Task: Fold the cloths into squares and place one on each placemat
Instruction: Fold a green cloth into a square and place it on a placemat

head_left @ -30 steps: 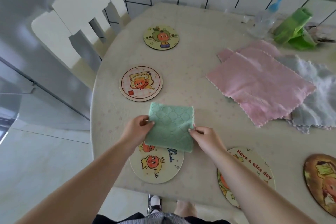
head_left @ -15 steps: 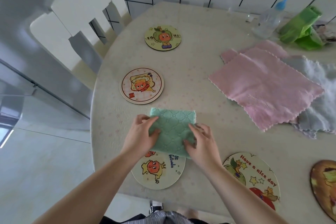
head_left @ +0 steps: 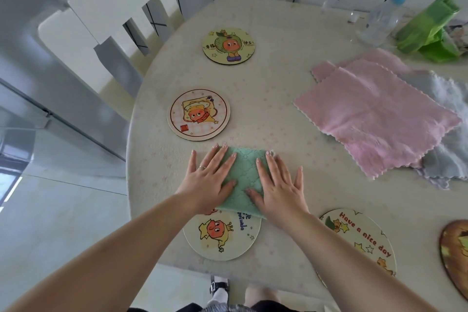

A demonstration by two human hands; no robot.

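Pressing flat on the green cloth (head_left: 244, 180), both hands lie spread w/ fingers straight: the left hand (head_left: 211, 180) covers the cloth's left edge and spills onto the table (head_left: 278, 40), the right hand (head_left: 278, 190) covers its right edge, thumbs pointing inward over the fabric. Neither hand grips or pinches anything; palms just bear down. The cloth reads as a folded near-square, no clear long axis, lying directly under and between the hands. Key relation: it sits only partly on the near placemat (head_left: 221, 234), its near edge overlapping the mat's far rim, most of the cloth still on bare table beyond it. So the mat lies toward the person from the cloth, and centring it probably calls for a short pull back toward the body; both hands look about equally placed for that. Other mats are uncovered: the pink-check placemat (head_left: 198, 114) just beyond the left fingertips, the green-fruit placemat (head_left: 228, 45) farther off, the "nice day" placemat (head_left: 359, 238) near the right forearm. Pink cloths (head_left: 374, 114) and a grey cloth (head_left: 453, 159) wait unfolded, well apart to the right.
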